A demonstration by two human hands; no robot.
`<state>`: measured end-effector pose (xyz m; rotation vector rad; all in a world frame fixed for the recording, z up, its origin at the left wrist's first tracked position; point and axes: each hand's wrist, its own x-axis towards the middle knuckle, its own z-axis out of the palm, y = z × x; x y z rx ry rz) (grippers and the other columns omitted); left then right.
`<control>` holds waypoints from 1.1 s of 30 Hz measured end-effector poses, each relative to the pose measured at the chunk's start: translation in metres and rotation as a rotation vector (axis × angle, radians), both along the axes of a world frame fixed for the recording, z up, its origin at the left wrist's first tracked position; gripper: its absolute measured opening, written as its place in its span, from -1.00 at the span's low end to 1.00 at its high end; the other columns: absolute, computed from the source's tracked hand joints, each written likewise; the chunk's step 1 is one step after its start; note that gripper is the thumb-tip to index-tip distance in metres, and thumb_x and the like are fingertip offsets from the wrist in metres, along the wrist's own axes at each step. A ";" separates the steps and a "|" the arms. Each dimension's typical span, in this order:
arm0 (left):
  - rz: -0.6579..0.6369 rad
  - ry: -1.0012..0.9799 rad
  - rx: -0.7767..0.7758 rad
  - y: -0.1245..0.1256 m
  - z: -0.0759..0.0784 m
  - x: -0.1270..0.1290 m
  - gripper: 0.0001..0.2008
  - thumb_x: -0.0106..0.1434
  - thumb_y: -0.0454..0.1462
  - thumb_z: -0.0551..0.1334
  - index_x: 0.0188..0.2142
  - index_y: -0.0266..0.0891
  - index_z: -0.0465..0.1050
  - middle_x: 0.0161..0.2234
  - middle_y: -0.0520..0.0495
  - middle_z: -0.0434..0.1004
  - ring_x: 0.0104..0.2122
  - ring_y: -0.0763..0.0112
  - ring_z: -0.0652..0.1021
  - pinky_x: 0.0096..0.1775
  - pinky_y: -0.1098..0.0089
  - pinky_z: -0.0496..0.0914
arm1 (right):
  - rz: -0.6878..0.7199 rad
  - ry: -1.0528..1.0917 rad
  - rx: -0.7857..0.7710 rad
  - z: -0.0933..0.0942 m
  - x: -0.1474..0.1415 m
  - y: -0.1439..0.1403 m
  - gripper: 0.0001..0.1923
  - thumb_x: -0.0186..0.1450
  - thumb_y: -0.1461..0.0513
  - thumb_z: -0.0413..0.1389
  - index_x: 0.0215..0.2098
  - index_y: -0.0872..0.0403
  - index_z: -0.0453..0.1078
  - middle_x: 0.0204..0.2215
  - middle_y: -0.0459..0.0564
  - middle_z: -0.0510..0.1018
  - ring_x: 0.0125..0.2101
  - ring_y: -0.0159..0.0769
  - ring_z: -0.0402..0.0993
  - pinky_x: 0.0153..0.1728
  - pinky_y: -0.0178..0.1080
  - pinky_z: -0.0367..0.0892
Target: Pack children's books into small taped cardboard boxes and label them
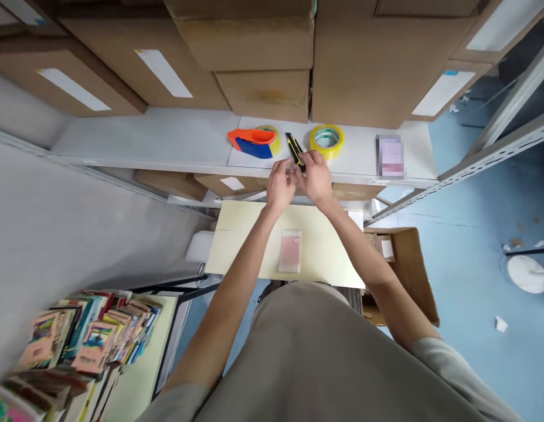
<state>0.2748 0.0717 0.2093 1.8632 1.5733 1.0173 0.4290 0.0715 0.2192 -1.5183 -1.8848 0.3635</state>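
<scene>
A black and yellow box cutter [295, 147] slants over the front of the white shelf, its lower end between my two hands. My right hand [316, 179] has its fingers closed on the lower end of the cutter. Close by on the left, my left hand [281, 186] has bent fingers slightly apart, tips near the cutter, and I see nothing held in it. A roll of clear yellow tape [327, 138] lies right of the cutter. To its left is an orange and blue tape dispenser [254, 142]. Below my hands, a pinkish, clear-wrapped flat item [290, 251] rests on the pale yellow tabletop [241, 234].
Cardboard boxes [267, 44] line the back of the shelf [166, 135]. A blurred pinkish packet [390, 157] is at its right. An open carton [408, 275] stands right of the table. Piled books [96, 334] are at lower left. A metal upright [500, 140] borders the shelf.
</scene>
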 end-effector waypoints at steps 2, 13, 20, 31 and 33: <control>0.035 -0.028 -0.035 0.018 0.001 0.006 -0.50 0.51 -0.41 0.18 0.38 -0.18 0.54 0.38 -0.28 0.62 0.35 0.04 0.64 0.44 0.05 0.50 | 0.002 -0.011 -0.058 0.003 -0.006 0.029 -0.54 0.63 0.13 0.05 0.41 0.10 0.45 0.33 0.37 0.52 0.35 0.31 0.48 0.45 0.33 0.39; 0.115 -0.776 -0.268 -0.027 -0.051 0.016 -0.70 0.54 -0.05 0.41 0.09 -0.18 0.65 0.07 -0.22 0.80 0.19 0.06 0.75 0.26 0.10 0.66 | 0.016 0.080 -0.040 -0.040 -0.001 -0.025 -0.49 0.57 0.27 0.05 0.45 0.08 0.41 0.36 0.28 0.52 0.32 0.06 0.56 0.41 0.13 0.49; 0.128 -0.843 -0.568 -0.169 -0.131 0.006 -0.55 0.44 0.13 0.48 -0.04 -0.20 0.68 -0.09 -0.16 0.80 -0.13 0.26 0.78 -0.05 0.33 0.68 | 0.018 0.084 -0.270 -0.107 -0.004 -0.193 -0.39 0.52 0.25 0.08 0.52 0.04 0.33 0.37 0.30 0.54 0.34 0.10 0.58 0.32 0.16 0.59; 0.038 0.024 -0.755 -0.237 -0.244 -0.101 -0.68 0.47 -0.38 0.22 0.15 -0.24 0.61 0.15 -0.34 0.68 0.09 0.03 0.72 0.23 0.03 0.62 | -0.081 -0.046 -0.962 -0.209 -0.074 -0.267 -0.44 0.59 0.10 0.07 0.46 0.18 0.28 0.25 0.43 0.69 0.14 0.26 0.72 0.15 0.14 0.58; -0.066 0.135 -0.749 -0.227 -0.256 -0.110 -0.62 0.44 -0.46 0.17 0.16 -0.23 0.60 0.15 -0.34 0.66 0.13 -0.01 0.70 0.29 -0.01 0.59 | -0.148 -0.019 -0.935 -0.219 -0.081 -0.266 -0.41 0.59 0.08 0.06 0.47 0.18 0.25 0.25 0.43 0.69 0.14 0.27 0.71 0.16 0.16 0.58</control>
